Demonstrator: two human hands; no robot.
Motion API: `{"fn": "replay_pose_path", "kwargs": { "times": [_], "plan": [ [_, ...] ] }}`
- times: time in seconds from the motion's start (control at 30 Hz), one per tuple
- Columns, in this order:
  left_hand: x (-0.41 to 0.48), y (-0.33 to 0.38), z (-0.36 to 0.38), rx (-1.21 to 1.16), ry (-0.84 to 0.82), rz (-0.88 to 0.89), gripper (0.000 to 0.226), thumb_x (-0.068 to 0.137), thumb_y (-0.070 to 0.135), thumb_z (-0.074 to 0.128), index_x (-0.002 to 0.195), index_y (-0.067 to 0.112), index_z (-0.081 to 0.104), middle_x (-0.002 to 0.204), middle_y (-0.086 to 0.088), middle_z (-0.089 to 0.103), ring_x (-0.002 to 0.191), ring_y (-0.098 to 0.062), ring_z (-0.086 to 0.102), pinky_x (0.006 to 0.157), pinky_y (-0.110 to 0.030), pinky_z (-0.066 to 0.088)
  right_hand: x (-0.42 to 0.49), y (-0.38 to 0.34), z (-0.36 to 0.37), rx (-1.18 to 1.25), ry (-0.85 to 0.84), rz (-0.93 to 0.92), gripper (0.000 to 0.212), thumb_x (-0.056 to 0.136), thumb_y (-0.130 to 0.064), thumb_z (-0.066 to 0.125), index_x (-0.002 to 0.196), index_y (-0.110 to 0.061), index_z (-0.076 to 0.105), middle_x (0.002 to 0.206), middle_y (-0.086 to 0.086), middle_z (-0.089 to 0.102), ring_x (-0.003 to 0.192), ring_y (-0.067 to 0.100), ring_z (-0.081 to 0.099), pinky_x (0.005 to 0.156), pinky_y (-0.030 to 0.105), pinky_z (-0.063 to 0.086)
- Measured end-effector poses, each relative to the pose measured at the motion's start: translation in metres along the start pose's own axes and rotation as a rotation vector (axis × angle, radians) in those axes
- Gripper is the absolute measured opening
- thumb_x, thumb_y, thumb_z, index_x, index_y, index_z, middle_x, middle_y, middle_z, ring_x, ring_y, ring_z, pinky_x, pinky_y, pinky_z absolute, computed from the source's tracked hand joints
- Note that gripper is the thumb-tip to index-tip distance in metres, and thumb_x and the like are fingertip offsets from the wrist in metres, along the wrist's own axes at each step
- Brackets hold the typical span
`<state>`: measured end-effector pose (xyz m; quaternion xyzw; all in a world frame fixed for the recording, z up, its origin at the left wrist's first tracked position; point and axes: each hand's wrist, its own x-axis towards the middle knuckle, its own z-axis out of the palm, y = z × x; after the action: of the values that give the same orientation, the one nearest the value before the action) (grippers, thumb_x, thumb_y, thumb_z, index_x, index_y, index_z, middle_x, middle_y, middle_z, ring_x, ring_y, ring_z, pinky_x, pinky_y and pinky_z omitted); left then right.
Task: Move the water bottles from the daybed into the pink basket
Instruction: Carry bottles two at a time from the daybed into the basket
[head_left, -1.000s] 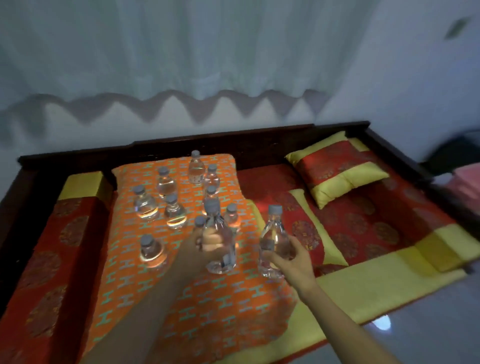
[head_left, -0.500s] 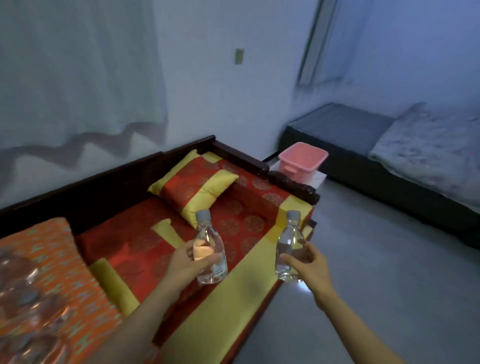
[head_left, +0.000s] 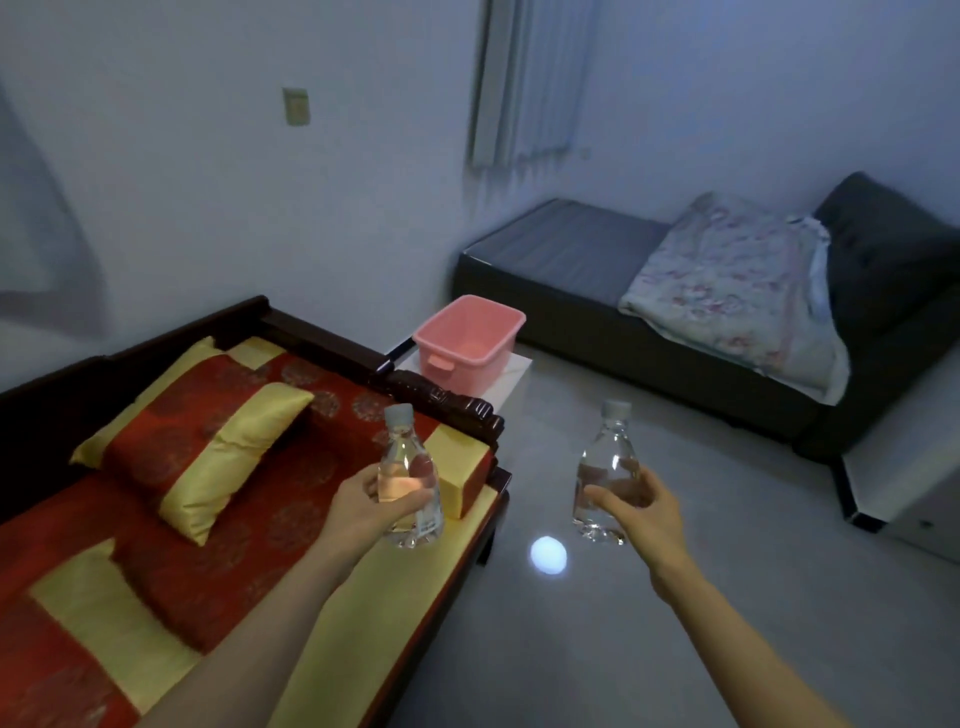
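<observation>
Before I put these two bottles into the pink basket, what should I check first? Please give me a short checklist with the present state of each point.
1. Left hand grips the left bottle round its body: ok.
2. Right hand grips the right bottle: ok.
3. Caps on both bottles: ok.
4. Basket upright and open on top, on the small white table: ok.
5. Room inside the basket: ok, the part of the inside that shows looks empty.
6. Bottles above the basket: not ok, both are short of it, nearer the person.
</observation>
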<state>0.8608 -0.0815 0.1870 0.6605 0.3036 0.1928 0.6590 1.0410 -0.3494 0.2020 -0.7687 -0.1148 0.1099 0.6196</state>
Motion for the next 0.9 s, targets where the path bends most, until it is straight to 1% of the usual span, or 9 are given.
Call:
{"fn": "replay_pose_path", "kwargs": {
  "times": [0.07, 0.17, 0.27, 0.37, 0.5, 0.63, 0.7, 0.77, 0.9],
  "plan": [
    [0.030, 0.004, 0.019, 0.006, -0.005, 0.004, 0.030, 0.063, 0.018, 0.087, 0.089, 0.022, 0.071, 0.081, 0.007, 0.076, 0.076, -0.008, 0.071, 0.058, -0.014, 0.051, 0.030, 0.006, -0.004, 0.011, 0.005, 0.007, 0.044, 0.062, -0.028, 0.087, 0.098, -0.033, 0.062, 0.096, 0.004, 0.069, 0.090, 0.022, 0.067, 0.060, 0.026, 0.055],
    [0.077, 0.010, 0.049, 0.005, -0.005, -0.001, 0.031, 0.065, 0.015, 0.086, 0.091, 0.020, 0.070, 0.081, 0.003, 0.075, 0.074, -0.007, 0.071, 0.056, -0.012, 0.050, 0.082, 0.012, -0.006, 0.003, 0.006, 0.006, 0.048, 0.063, -0.029, 0.086, 0.103, -0.032, 0.061, 0.100, 0.005, 0.067, 0.089, 0.018, 0.065, 0.052, 0.014, 0.049],
    [0.140, 0.012, 0.081, -0.010, 0.007, 0.007, 0.031, 0.065, 0.009, 0.085, 0.090, 0.018, 0.069, 0.082, 0.002, 0.074, 0.075, -0.009, 0.071, 0.054, -0.012, 0.049, 0.147, 0.013, -0.003, -0.047, -0.034, 0.002, 0.058, 0.065, -0.030, 0.086, 0.115, -0.022, 0.058, 0.105, 0.005, 0.065, 0.092, 0.017, 0.063, 0.057, 0.014, 0.047],
    [0.208, 0.022, 0.108, 0.008, 0.000, -0.001, 0.036, 0.064, 0.015, 0.087, 0.094, 0.020, 0.068, 0.085, 0.002, 0.074, 0.077, -0.009, 0.071, 0.057, -0.016, 0.051, 0.220, 0.005, -0.003, -0.043, -0.036, 0.004, 0.058, 0.067, -0.026, 0.086, 0.118, -0.020, 0.057, 0.103, 0.006, 0.065, 0.088, 0.017, 0.063, 0.056, 0.014, 0.047],
    [0.276, 0.034, 0.136, -0.016, 0.026, -0.015, 0.035, 0.061, 0.023, 0.088, 0.090, 0.027, 0.068, 0.079, 0.015, 0.074, 0.075, 0.000, 0.069, 0.059, -0.017, 0.053, 0.297, -0.012, -0.008, -0.044, -0.055, 0.010, 0.042, 0.066, -0.026, 0.086, 0.098, -0.030, 0.058, 0.098, 0.009, 0.065, 0.085, 0.018, 0.064, 0.062, 0.022, 0.049],
    [0.337, 0.051, 0.162, 0.000, 0.047, -0.002, 0.033, 0.061, 0.018, 0.088, 0.088, 0.023, 0.068, 0.076, 0.021, 0.073, 0.072, 0.003, 0.069, 0.053, -0.009, 0.049, 0.368, -0.019, -0.011, -0.058, -0.089, 0.025, 0.044, 0.066, -0.026, 0.085, 0.101, -0.026, 0.059, 0.101, 0.009, 0.065, 0.093, 0.025, 0.065, 0.075, 0.035, 0.056],
    [0.375, 0.055, 0.176, 0.011, 0.086, -0.003, 0.034, 0.062, 0.018, 0.088, 0.090, 0.022, 0.068, 0.075, 0.016, 0.074, 0.073, 0.000, 0.070, 0.053, -0.009, 0.049, 0.412, -0.019, -0.010, -0.062, -0.100, 0.028, 0.046, 0.067, -0.024, 0.085, 0.104, -0.023, 0.058, 0.102, 0.010, 0.065, 0.095, 0.026, 0.064, 0.080, 0.039, 0.056],
    [0.409, 0.058, 0.189, 0.030, 0.118, -0.008, 0.037, 0.063, 0.023, 0.088, 0.095, 0.022, 0.068, 0.082, 0.008, 0.075, 0.080, -0.006, 0.070, 0.058, -0.013, 0.049, 0.456, -0.017, -0.006, -0.055, -0.107, 0.025, 0.046, 0.067, -0.021, 0.085, 0.105, -0.023, 0.059, 0.099, 0.009, 0.066, 0.094, 0.027, 0.065, 0.081, 0.040, 0.055],
    [0.482, 0.062, 0.219, 0.034, 0.195, -0.018, 0.044, 0.062, 0.028, 0.088, 0.100, 0.023, 0.065, 0.090, 0.012, 0.068, 0.085, -0.002, 0.063, 0.061, -0.014, 0.045, 0.553, -0.014, 0.005, -0.066, -0.171, 0.015, 0.043, 0.064, -0.023, 0.086, 0.094, -0.035, 0.057, 0.094, 0.001, 0.066, 0.090, 0.022, 0.065, 0.080, 0.039, 0.055]
  ]
}}
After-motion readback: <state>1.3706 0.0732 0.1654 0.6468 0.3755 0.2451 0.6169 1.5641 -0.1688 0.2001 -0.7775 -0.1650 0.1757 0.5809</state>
